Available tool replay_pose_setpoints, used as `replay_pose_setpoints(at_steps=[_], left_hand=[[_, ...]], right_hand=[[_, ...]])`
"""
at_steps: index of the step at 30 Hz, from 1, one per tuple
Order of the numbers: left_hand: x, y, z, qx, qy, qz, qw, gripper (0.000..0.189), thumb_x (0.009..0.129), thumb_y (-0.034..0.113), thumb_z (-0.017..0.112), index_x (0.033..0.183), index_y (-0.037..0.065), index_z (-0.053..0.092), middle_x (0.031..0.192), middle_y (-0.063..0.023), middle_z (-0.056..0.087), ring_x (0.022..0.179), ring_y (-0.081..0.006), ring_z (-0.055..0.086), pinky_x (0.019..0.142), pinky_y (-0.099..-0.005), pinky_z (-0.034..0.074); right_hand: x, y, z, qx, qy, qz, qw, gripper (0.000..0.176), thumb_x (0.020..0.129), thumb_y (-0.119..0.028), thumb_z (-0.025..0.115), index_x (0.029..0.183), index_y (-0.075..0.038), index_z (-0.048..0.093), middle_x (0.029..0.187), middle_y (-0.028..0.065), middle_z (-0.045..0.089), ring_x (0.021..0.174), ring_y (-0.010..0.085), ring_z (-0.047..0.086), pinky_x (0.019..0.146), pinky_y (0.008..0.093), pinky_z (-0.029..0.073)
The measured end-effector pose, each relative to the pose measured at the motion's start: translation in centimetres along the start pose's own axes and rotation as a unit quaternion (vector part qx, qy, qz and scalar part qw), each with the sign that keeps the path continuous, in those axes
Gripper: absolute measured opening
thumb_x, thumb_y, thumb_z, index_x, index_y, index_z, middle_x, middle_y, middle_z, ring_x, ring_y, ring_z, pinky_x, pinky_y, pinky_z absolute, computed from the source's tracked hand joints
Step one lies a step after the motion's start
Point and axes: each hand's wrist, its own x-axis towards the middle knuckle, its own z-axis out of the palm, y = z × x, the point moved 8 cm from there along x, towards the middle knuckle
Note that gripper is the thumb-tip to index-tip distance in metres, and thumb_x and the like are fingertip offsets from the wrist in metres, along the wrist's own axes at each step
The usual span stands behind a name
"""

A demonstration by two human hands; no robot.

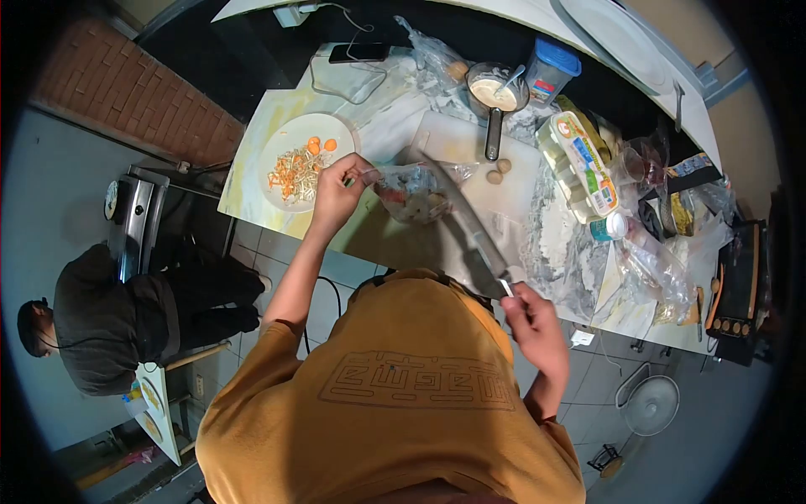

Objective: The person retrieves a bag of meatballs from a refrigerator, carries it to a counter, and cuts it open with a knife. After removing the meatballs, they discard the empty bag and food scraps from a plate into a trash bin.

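My left hand [342, 193] pinches the top of a clear plastic bag [410, 202] with pale and dark pieces inside. The bag hangs at the near edge of the counter, over the corner of a white cutting board [519, 197]. In my right hand [537, 328] is the handle of a long knife [472, 228], its blade slanting up and left across the bag in this view. A few small brown round items [495, 175], resembling mushrooms, lie on the board. Left of the bag stands a white plate [270, 151] with bean sprouts [295, 178] and orange carrot pieces [315, 144].
Behind the board are a pan of pale batter [489, 94] with a spoon and a blue-lidded container [556, 63]. An egg carton [579, 164], a white-capped jar [611, 227] and plastic bags [659, 269] crowd the right. Another person [109, 315] is at the left.
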Motion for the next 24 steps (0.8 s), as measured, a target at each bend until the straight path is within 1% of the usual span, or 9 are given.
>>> replay_pose_setpoints(at_steps=[1, 2, 5, 6, 9, 13, 16, 22, 24], left_hand=[[-0.1, -1.2, 0.2, -0.04, -0.002, -0.054, 0.998, 0.006, 0.08, -0.003, 0.067, 0.084, 0.0, 0.064, 0.071, -0.0034, 0.061, 0.068, -0.0112, 0.056, 0.065, -0.0257, 0.045], [-0.2, -2.3, 0.4, -0.081, -0.002, -0.11, 0.991, 0.005, 0.081, -0.002, 0.067, 0.084, 0.0, 0.063, 0.069, -0.0023, 0.06, 0.068, -0.0087, 0.054, 0.064, -0.0247, 0.044], [-0.2, -0.8, 0.3, -0.04, 0.018, -0.055, 0.997, 0.006, 0.082, -0.001, 0.068, 0.084, 0.0, 0.063, 0.07, -0.0012, 0.06, 0.067, -0.0075, 0.052, 0.064, -0.025, 0.043], [-0.1, -0.7, 0.3, -0.045, 0.021, -0.053, 0.997, 0.005, 0.082, -0.001, 0.067, 0.083, 0.0, 0.062, 0.071, -0.003, 0.06, 0.066, -0.0091, 0.051, 0.064, -0.0259, 0.044], [0.0, 0.5, 0.1, -0.012, 0.001, -0.04, 0.999, 0.007, 0.082, -0.003, 0.068, 0.083, 0.002, 0.064, 0.08, -0.0021, 0.065, 0.071, -0.0099, 0.055, 0.069, -0.0256, 0.045], [-0.3, 2.2, 0.1, 0.011, 0.007, -0.004, 1.0, 0.007, 0.081, -0.004, 0.068, 0.082, 0.0, 0.063, 0.079, -0.0055, 0.064, 0.07, -0.0137, 0.057, 0.069, -0.0276, 0.047], [-0.9, 4.1, 0.6, 0.055, 0.024, 0.087, 0.994, 0.008, 0.08, -0.008, 0.066, 0.084, -0.001, 0.062, 0.079, -0.0086, 0.063, 0.069, -0.0184, 0.06, 0.067, -0.0297, 0.048], [-2.4, 4.8, 1.8, 0.148, 0.025, 0.114, 0.982, 0.012, 0.08, -0.012, 0.062, 0.086, -0.002, 0.059, 0.079, -0.0117, 0.057, 0.07, -0.0259, 0.061, 0.062, -0.0334, 0.047], [-2.4, 5.5, 1.9, 0.187, 0.045, 0.135, 0.972, 0.011, 0.08, -0.011, 0.062, 0.085, -0.002, 0.058, 0.077, -0.0128, 0.056, 0.069, -0.0276, 0.059, 0.062, -0.0358, 0.046]], right_hand=[[0.3, -0.6, 1.3, -0.061, -0.002, -0.042, 0.997, 0.021, 0.099, -0.022, 0.056, 0.103, -0.001, 0.059, 0.057, 0.0024, 0.047, 0.049, 0.0087, 0.037, 0.046, 0.0263, 0.031], [0.4, -0.1, 2.3, -0.082, -0.004, -0.008, 0.997, 0.023, 0.098, -0.022, 0.057, 0.105, -0.001, 0.06, 0.06, 0.0124, 0.053, 0.048, 0.0184, 0.044, 0.049, 0.0331, 0.036], [0.6, -0.3, 4.3, -0.14, -0.008, -0.004, 0.99, 0.019, 0.097, -0.017, 0.053, 0.1, 0.0, 0.06, 0.061, 0.012, 0.053, 0.052, 0.0224, 0.045, 0.052, 0.0334, 0.036], [0.6, -0.6, 4.7, -0.131, -0.017, -0.005, 0.991, 0.021, 0.097, -0.018, 0.053, 0.104, 0.0, 0.06, 0.064, 0.0203, 0.055, 0.055, 0.0325, 0.047, 0.055, 0.0386, 0.038], [0.2, -1.6, 4.9, -0.181, 0.012, -0.071, 0.981, 0.02, 0.097, -0.02, 0.054, 0.106, -0.002, 0.057, 0.071, 0.0266, 0.06, 0.065, 0.0449, 0.057, 0.058, 0.0481, 0.042], [0.2, -1.7, 5.3, -0.143, -0.033, 0.02, 0.989, 0.018, 0.096, -0.016, 0.054, 0.106, -0.002, 0.056, 0.074, 0.0298, 0.06, 0.074, 0.049, 0.058, 0.061, 0.0509, 0.042], [-0.2, -0.7, 5.2, -0.091, 0.001, -0.004, 0.996, 0.02, 0.096, -0.015, 0.054, 0.105, 0.003, 0.057, 0.067, 0.0262, 0.057, 0.061, 0.0415, 0.055, 0.057, 0.0438, 0.041], [-0.7, 0.7, 5.8, -0.096, 0.009, -0.049, 0.994, 0.019, 0.095, -0.013, 0.054, 0.104, 0.003, 0.056, 0.069, 0.0278, 0.057, 0.068, 0.0472, 0.056, 0.059, 0.0442, 0.044], [-0.8, -0.1, 6.1, -0.072, 0.007, -0.055, 0.996, 0.015, 0.095, -0.012, 0.053, 0.103, 0.002, 0.054, 0.082, 0.0285, 0.06, 0.081, 0.0495, 0.057, 0.067, 0.0498, 0.045]])
